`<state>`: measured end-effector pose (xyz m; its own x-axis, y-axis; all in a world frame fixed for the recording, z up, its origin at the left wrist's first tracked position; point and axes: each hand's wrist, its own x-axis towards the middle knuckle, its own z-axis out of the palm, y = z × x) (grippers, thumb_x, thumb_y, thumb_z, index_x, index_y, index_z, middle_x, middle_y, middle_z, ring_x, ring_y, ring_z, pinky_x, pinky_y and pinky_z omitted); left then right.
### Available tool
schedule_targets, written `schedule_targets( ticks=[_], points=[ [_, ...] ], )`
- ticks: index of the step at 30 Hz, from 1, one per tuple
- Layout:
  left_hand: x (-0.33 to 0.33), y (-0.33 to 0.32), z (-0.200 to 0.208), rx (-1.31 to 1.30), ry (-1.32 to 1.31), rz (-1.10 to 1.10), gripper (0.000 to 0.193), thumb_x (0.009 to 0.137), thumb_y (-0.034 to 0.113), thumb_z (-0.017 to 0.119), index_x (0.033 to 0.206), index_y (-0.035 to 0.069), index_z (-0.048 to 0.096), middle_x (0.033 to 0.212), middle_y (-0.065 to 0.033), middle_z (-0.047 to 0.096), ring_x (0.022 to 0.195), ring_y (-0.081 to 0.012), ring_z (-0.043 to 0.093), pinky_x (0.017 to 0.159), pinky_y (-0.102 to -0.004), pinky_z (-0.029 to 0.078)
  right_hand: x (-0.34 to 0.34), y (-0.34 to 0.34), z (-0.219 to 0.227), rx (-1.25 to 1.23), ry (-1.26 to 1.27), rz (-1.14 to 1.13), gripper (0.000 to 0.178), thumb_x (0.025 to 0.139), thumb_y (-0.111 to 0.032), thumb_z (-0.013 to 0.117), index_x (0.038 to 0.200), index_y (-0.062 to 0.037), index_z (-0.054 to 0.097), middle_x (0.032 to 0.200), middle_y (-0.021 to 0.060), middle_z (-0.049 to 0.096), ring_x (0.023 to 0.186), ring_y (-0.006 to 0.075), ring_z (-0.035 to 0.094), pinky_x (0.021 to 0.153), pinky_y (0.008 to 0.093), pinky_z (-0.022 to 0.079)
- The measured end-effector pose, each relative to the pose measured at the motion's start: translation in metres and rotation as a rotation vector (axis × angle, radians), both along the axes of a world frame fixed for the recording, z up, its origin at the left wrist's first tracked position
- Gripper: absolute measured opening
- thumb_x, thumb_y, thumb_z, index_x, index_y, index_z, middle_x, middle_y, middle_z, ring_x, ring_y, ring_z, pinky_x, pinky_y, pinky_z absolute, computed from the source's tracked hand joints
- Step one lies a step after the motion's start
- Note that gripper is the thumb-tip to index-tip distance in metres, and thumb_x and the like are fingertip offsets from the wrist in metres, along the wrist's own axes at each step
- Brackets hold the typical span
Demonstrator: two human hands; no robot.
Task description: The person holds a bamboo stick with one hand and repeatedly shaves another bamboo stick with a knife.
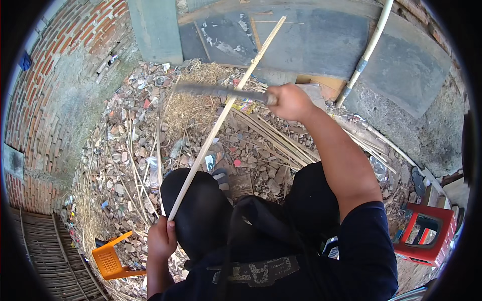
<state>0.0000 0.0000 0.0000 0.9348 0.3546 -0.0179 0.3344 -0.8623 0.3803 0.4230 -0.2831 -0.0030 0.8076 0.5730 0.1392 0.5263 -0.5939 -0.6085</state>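
My left hand (161, 238) is closed round the lower end of a long pale bamboo strip (211, 135), beside my left knee. The strip slants up and away to the right, its far end in front of a grey panel. In my right hand (292, 102) is the handle of a machete (216, 91), its blade pointing left and smeared by motion. The blade crosses the strip in the upper middle of the view; I cannot tell whether they touch. My fingers are wrapped round the handle.
Split bamboo strips (273, 136) lie on the rubble-strewn ground (118, 165), with dry shavings (193, 108) beyond. An orange plastic chair (109, 261) is at lower left, a red crate (433, 215) at right. A brick wall (55, 90) and a leaning pole (364, 62) flank the space.
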Motion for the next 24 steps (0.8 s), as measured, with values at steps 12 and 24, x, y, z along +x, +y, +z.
schedule_targets(
  ticks=[12, 24],
  points=[
    [-0.017, 0.006, 0.010, 0.080, 0.036, -0.005, 0.030, 0.101, 0.027, 0.053, 0.081, 0.005, 0.049, 0.054, -0.0195, 0.053, 0.052, -0.0452, 0.057, 0.047, -0.0514, 0.042, 0.030, -0.027, -0.025, -0.093, 0.015, -0.027, 0.028, 0.077, -0.022, 0.066, 0.102, -0.0111, 0.070, 0.088, 0.0166, 0.072, 0.085, 0.0373, 0.068, 0.079, 0.0471, 0.054],
    [-0.025, 0.005, 0.009, 0.000, 0.021, 0.093, 0.028, 0.090, 0.025, 0.071, 0.084, 0.005, 0.053, 0.057, -0.0152, 0.057, 0.053, -0.0390, 0.061, 0.049, -0.0445, 0.046, 0.024, -0.012, -0.032, 0.186, 0.151, -0.167, 0.038, 0.078, -0.025, 0.071, 0.111, -0.0052, 0.070, 0.084, 0.0191, 0.071, 0.082, 0.0343, 0.069, 0.079, 0.0423, 0.053]
  ],
)
